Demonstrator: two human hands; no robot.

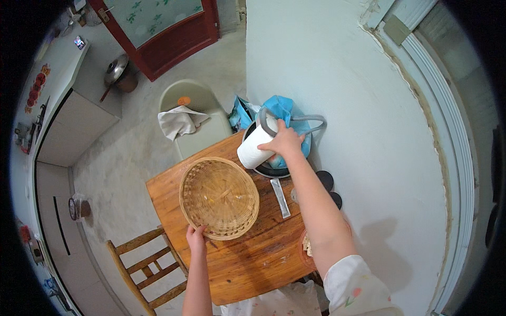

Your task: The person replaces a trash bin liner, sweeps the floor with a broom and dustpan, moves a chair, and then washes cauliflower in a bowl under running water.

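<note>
A round woven wicker basket (219, 197) lies on the wooden table (237, 272), with no large item in it. My left hand (196, 237) grips the basket's near rim, thumb on the inside. My right hand (285, 140) has its fingers around a white paper roll (253, 148), tilted above a dark round pan (272, 172) at the table's far right corner. Behind the roll are a blue bag (280, 103) and a grey looped handle (312, 118). A narrow white packet (280, 198) rests on the table between the basket and my right forearm.
Two dark round lids (325, 180) stand by the wall at right. A reddish bowl (306, 252) with pale food is partly under my right arm. Beyond the table is a plastic chair (201, 130) with a white cloth (180, 121). A wooden chair (148, 268) stands at left.
</note>
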